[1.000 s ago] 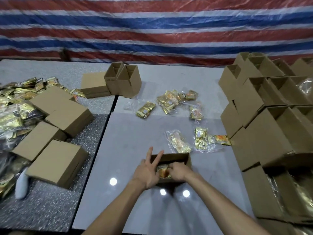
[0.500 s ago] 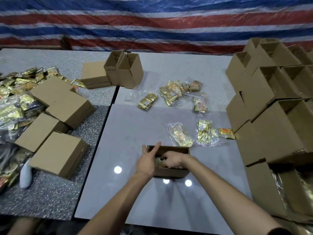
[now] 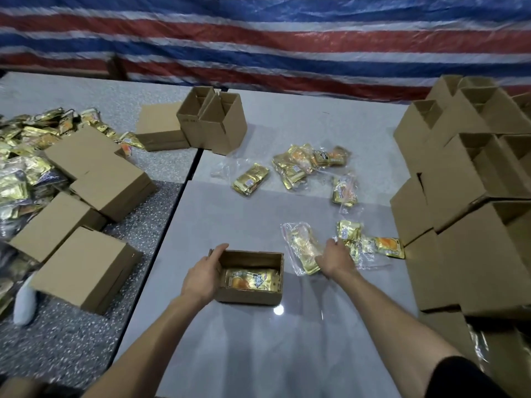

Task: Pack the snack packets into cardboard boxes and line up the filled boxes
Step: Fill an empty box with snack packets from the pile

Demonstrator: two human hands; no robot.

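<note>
Working at the glossy white table, my left hand grips the left wall of the small open brown cardboard box, fingers curled over its rim. One gold-and-orange snack packet lies flat inside.

Just right of the box lie a clear-wrapped bundle of gold packets and a loose gold packet, with an orange-printed packet beyond. More scattered gold packets lie farther back. A tall stack of open brown boxes walls off the right side. Closed brown boxes and a heap of gold packets crowd the speckled grey table on the left. The red, white and blue striped tarpaulin hangs behind.

Half a second ago my right hand was down inside the box. Now my right hand is out and lies over the bundle and the loose packet.

I cannot tell whether it grips anything. The stack runs off the right edge. A white object at lower left is too blurred to identify.
</note>
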